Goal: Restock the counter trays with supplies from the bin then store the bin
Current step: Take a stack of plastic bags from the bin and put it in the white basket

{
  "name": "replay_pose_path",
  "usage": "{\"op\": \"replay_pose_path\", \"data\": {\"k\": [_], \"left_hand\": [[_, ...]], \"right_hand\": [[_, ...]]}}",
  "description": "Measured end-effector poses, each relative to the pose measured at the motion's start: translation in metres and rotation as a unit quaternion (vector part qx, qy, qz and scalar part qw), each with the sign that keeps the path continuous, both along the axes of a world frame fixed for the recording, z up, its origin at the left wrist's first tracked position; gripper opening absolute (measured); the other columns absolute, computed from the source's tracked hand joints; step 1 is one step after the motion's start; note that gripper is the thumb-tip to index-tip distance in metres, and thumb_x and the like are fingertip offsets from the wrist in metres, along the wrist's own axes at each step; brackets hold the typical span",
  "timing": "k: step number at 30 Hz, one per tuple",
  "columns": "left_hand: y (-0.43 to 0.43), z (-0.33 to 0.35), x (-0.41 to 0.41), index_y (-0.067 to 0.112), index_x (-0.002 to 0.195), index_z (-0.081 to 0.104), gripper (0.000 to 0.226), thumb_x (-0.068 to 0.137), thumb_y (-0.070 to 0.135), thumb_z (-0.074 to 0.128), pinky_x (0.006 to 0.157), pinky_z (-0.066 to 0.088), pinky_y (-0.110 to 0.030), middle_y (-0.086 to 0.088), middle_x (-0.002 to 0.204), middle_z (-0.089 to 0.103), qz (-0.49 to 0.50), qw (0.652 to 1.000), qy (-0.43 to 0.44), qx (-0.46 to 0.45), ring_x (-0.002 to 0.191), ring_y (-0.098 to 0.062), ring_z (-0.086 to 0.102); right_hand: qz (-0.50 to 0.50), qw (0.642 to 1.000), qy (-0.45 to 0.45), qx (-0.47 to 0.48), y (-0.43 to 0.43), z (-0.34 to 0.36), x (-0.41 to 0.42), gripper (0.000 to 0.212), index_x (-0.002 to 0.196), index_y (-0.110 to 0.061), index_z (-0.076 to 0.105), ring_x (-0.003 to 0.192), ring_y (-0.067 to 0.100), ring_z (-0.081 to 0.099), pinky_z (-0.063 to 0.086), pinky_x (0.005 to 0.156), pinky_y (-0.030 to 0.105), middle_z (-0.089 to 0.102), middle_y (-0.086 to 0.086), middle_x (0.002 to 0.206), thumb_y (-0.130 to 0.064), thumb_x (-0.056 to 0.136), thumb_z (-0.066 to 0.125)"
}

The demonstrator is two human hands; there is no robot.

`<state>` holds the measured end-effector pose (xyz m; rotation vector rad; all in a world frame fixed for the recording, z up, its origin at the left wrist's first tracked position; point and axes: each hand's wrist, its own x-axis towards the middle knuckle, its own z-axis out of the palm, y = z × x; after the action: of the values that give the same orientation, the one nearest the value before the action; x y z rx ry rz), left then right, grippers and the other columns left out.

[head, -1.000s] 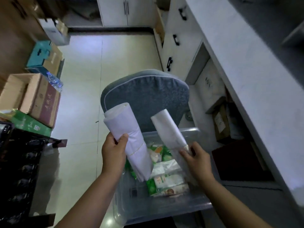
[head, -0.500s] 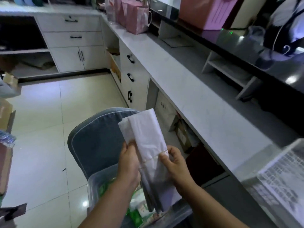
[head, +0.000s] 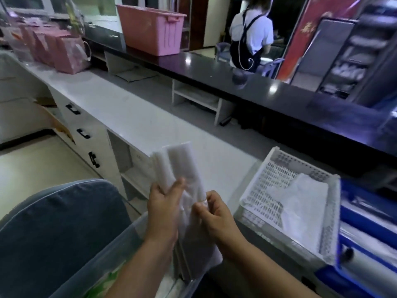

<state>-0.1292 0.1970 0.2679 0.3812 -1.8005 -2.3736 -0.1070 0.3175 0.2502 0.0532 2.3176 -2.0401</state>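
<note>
Nearest of all, the clear plastic bin (head: 133, 237) sits on the grey cushioned chair (head: 53, 229), green-printed packets (head: 103, 280) visible through its wall. Right above it the two white folded bag bundles (head: 178, 168) are now stacked together and held upright. A second ago each hand had its own bundle low over the bin; since then they have been merged into one handful and lifted toward the counter. The left hand (head: 163, 203) is wrapped around the bundles from the left side, fingers closed against the front. The right hand (head: 214, 214) pinches the right edge where a thin band seems to wrap the stack — whether it is adjusting that band I cannot tell.

That shift suggests the supplies are out of the bin and about to be placed. The likely target is the white perforated tray (head: 277, 168) at the near right end of the white counter (head: 129, 112), just right of the hands; a few flat white bags (head: 300, 203) already lie in it, so there is room. A blue tray (head: 365, 214) stands beside it at the frame's right edge.

Farther along the counter stand pink gift bags (head: 66, 52). On the dark raised ledge (head: 214, 72) behind is a pink basket (head: 152, 31), and beyond it a person in an apron (head: 251, 37) stands facing away.

The bin is still loaded, so storing it is some way off.
</note>
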Motion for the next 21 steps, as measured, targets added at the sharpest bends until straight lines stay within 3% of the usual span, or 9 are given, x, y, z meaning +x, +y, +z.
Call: {"op": "replay_pose_path", "data": {"k": [3,6,8,10,14,18,21], "left_hand": [[0.045,0.019,-0.008,0.024,0.095,0.063,0.019,0.081,0.035,0.068,0.055,0.057,-0.036,-0.004,0.077,0.072,-0.036,0.999,0.016,0.024,0.069,-0.023,0.071],[0.095,0.042,-0.018,0.009,0.094,0.061,0.023,0.083,0.028,0.067,0.067,0.059,-0.045,-0.015,0.083,0.069,-0.077,0.995,0.013,0.06,0.074,-0.03,0.069],[0.132,0.055,-0.022,0.009,0.089,0.062,0.023,0.082,0.03,0.068,0.064,0.06,-0.043,-0.012,0.078,0.071,-0.11,0.992,0.008,0.067,0.071,-0.028,0.07],[0.17,0.063,-0.025,0.008,0.089,0.061,0.025,0.082,0.031,0.068,0.054,0.058,-0.036,-0.009,0.073,0.071,-0.148,0.987,0.0,0.069,0.064,-0.022,0.071],[0.234,0.065,-0.027,0.003,0.107,0.05,0.052,0.07,0.027,0.078,0.056,0.056,-0.031,-0.02,0.1,0.064,-0.207,0.978,-0.009,0.024,0.079,-0.026,0.07],[0.283,0.041,-0.018,0.016,0.099,0.05,0.033,0.074,0.015,0.072,0.065,0.053,-0.028,-0.009,0.098,0.063,-0.2,0.975,-0.015,-0.093,0.086,-0.02,0.066],[0.306,0.03,-0.013,0.015,0.079,0.065,0.005,0.076,0.014,0.069,0.052,0.05,-0.018,-0.003,0.075,0.073,-0.23,0.967,-0.028,-0.102,0.066,-0.01,0.069]], "right_hand": [[-0.029,0.999,0.025,0.009,0.046,0.017,0.008,0.014,0.094,-0.021,0.052,0.068,-0.002,0.058,0.049,0.059,0.014,0.058,-0.009,0.08,-0.024,0.086,0.063],[-0.022,1.0,0.003,0.015,0.101,0.036,0.014,0.048,0.12,-0.026,0.046,0.101,0.008,0.061,0.055,0.079,0.024,0.06,-0.004,0.112,-0.034,0.079,0.071],[0.002,1.0,0.007,0.023,0.137,0.049,0.019,0.049,0.118,-0.029,0.054,0.103,0.012,0.063,0.054,0.084,0.025,0.066,-0.007,0.111,-0.041,0.074,0.071],[0.009,1.0,0.028,-0.008,0.169,0.058,0.023,0.04,0.113,-0.026,0.062,0.1,0.012,0.067,0.055,0.082,0.024,0.072,-0.007,0.105,-0.033,0.075,0.072],[-0.07,0.996,0.012,-0.059,0.228,0.062,0.024,0.037,0.107,-0.019,0.064,0.09,0.018,0.07,0.058,0.076,0.031,0.073,0.005,0.1,-0.027,0.071,0.071],[-0.135,0.991,-0.015,-0.02,0.278,0.059,0.019,0.028,0.1,-0.022,0.062,0.084,0.013,0.07,0.059,0.073,0.031,0.072,0.001,0.095,-0.034,0.077,0.072],[-0.152,0.988,-0.022,0.006,0.302,0.056,0.014,0.034,0.104,-0.021,0.061,0.086,0.015,0.069,0.059,0.079,0.038,0.07,0.002,0.098,-0.039,0.077,0.07]]}}
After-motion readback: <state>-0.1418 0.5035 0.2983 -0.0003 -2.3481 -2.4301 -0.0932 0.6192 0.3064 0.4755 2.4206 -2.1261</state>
